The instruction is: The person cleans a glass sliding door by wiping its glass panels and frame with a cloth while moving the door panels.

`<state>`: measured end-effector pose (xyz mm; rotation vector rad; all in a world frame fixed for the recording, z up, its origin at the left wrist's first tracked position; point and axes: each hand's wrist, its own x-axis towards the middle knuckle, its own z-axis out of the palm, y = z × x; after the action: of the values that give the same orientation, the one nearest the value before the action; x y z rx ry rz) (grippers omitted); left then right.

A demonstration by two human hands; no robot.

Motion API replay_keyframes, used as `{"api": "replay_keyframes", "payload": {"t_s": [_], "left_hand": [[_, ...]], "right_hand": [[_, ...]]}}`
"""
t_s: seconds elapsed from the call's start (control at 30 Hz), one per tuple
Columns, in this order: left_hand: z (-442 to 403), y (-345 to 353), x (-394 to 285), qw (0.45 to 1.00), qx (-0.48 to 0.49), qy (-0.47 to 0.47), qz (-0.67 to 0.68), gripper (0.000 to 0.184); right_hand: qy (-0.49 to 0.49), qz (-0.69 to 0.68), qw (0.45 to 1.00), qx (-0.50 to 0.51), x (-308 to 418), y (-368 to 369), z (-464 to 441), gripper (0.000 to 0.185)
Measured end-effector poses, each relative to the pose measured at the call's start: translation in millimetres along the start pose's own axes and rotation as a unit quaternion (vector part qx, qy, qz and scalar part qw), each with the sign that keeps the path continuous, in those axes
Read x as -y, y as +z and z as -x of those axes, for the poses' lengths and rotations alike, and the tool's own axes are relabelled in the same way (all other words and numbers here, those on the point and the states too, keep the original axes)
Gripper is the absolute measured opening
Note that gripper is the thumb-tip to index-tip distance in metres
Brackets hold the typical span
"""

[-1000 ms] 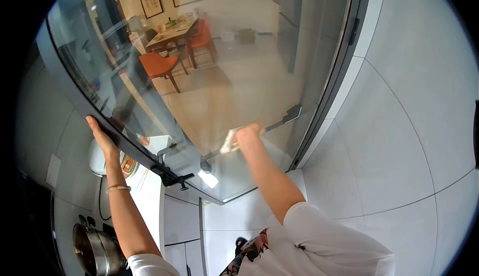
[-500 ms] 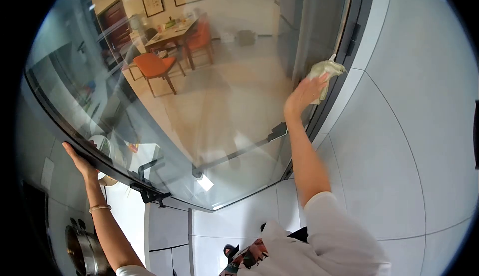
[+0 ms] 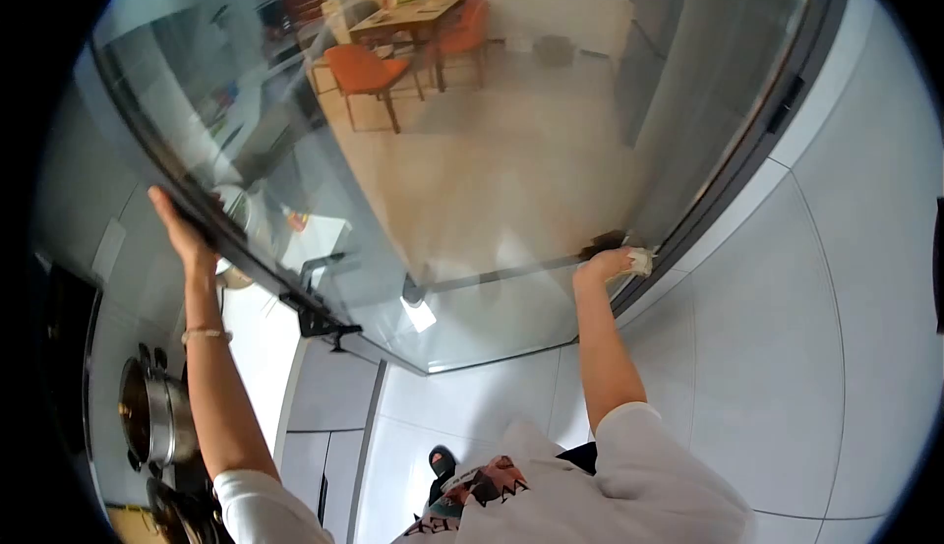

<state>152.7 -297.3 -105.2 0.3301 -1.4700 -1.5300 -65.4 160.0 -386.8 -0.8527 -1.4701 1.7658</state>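
Note:
A large glass door [image 3: 511,190] with a dark frame stands in front of me. At its left edge my left hand [image 3: 187,234] grips the frame, partly hidden behind it. Low beside the door's right-hand frame, my right hand [image 3: 602,267] is closed on a pale, crumpled cloth [image 3: 641,262]. The cloth lies close to the frame; whether it touches is unclear. A black door handle [image 3: 320,320] sticks out from the frame below my left hand.
Light wall tiles [image 3: 757,347] rise on the right. On the left are a white counter [image 3: 258,332] and a steel pot [image 3: 162,416]. Through the glass show an orange chair [image 3: 364,70] and a dining table [image 3: 413,18]. My foot [image 3: 442,462] is on the tiled floor.
My right hand has moved down along the right-hand frame with the cloth. My left hand stays at the door's edge. The whole view has shifted, with the room beyond now higher and further right.

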Motion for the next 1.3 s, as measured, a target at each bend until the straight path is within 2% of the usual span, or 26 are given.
{"api": "replay_keyframes", "payload": {"t_s": [0.03, 0.07, 0.17, 0.3, 0.37, 0.43, 0.5, 0.57, 0.6, 0.63, 0.7, 0.77, 0.9, 0.93, 0.97, 1.0, 1.03, 1.1, 1.13, 1.17, 1.2, 1.23, 1.3], "left_hand": [[0, 1, 0, 1.0, 0.002, -0.013, 0.005, 0.07], [-1, 1, 1, 1.0, 0.003, -0.012, 0.008, 0.07], [-2, 0, 3, 0.999, 0.031, -0.031, 0.026, 0.072], [-7, 2, 7, 0.999, 0.046, -0.004, 0.015, 0.071], [-7, 4, 4, 0.997, 0.062, -0.041, 0.033, 0.07], [-8, 7, 4, 0.997, 0.07, -0.014, 0.032, 0.069], [-8, 10, 4, 0.999, 0.046, 0.006, 0.004, 0.069], [-9, 12, 6, 0.997, 0.052, 0.031, 0.057, 0.068], [-5, 8, 2, 0.996, 0.082, 0.012, 0.021, 0.067], [-2, 12, -1, 0.996, 0.076, 0.029, 0.041, 0.067], [-8, 14, 1, 0.996, 0.055, 0.064, 0.029, 0.067], [-9, 13, 6, 0.995, 0.079, 0.029, 0.06, 0.066], [-16, 13, 13, 0.993, 0.064, 0.093, 0.026, 0.066], [-20, 12, 15, 0.993, 0.075, 0.084, 0.03, 0.065], [-24, 11, 20, 0.993, 0.087, 0.074, 0.033, 0.065], [-27, 10, 23, 0.992, 0.101, 0.071, 0.036, 0.064], [-22, 11, 17, 0.99, 0.11, 0.066, 0.062, 0.064], [-26, 10, 22, 0.992, 0.111, 0.052, 0.043, 0.062], [-29, 9, 23, 0.992, 0.108, 0.054, 0.044, 0.062], [-29, 8, 24, 0.992, 0.108, 0.045, 0.036, 0.061], [-28, 8, 22, 0.993, 0.11, 0.035, 0.028, 0.06], [-25, 8, 21, 0.993, 0.112, 0.035, 0.027, 0.06], [-20, 13, 17, 0.991, 0.072, 0.097, 0.061, 0.06]], "right_hand": [[0.03, 0.006, 0.999, 0.007, 3, 4, 15, 0.054], [0.132, -0.077, 0.988, 0.005, 28, 3, 43, 0.058], [0.241, -0.185, 0.95, 0.066, 26, 11, 93, 0.068], [0.292, -0.137, 0.943, 0.083, 58, 19, 210, 0.066], [0.314, -0.122, 0.938, 0.077, 63, 24, 257, 0.067], [0.396, -0.158, 0.896, 0.127, 74, 28, 298, 0.039], [0.47, -0.16, 0.85, 0.175, 88, 34, 332, 0.028], [0.5, -0.063, 0.839, 0.203, 81, 44, 347, 0.029], [0.516, -0.078, 0.826, 0.211, 94, 43, 358, 0.029], [0.532, -0.095, 0.813, 0.219, 104, 44, 366, 0.03], [0.521, -0.131, 0.807, 0.246, 74, 60, 370, 0.032], [0.555, -0.183, 0.75, 0.309, 67, 65, 380, 0.028], [0.572, -0.204, 0.745, 0.276, 100, 44, 389, 0.027], [0.551, -0.254, 0.716, 0.346, 102, 29, 382, 0.026], [0.503, -0.244, 0.722, 0.407, 118, 9, 380, 0.022], [0.462, -0.243, 0.735, 0.432, 116, -5, 373, 0.029], [0.464, -0.243, 0.734, 0.433, 119, -16, 370, 0.029], [0.233, -0.223, 0.786, 0.528, 127, -32, 365, 0.037], [0.136, -0.163, 0.809, 0.548, 113, -32, 367, 0.043], [0.136, -0.162, 0.808, 0.55, 97, -27, 369, 0.043], [-0.061, -0.023, 0.775, 0.629, 86, -23, 374, 0.04], [-0.254, 0.117, 0.692, 0.666, 75, -21, 379, 0.039], [-0.524, 0.228, 0.548, 0.611, 72, -20, 399, 0.043]]}}
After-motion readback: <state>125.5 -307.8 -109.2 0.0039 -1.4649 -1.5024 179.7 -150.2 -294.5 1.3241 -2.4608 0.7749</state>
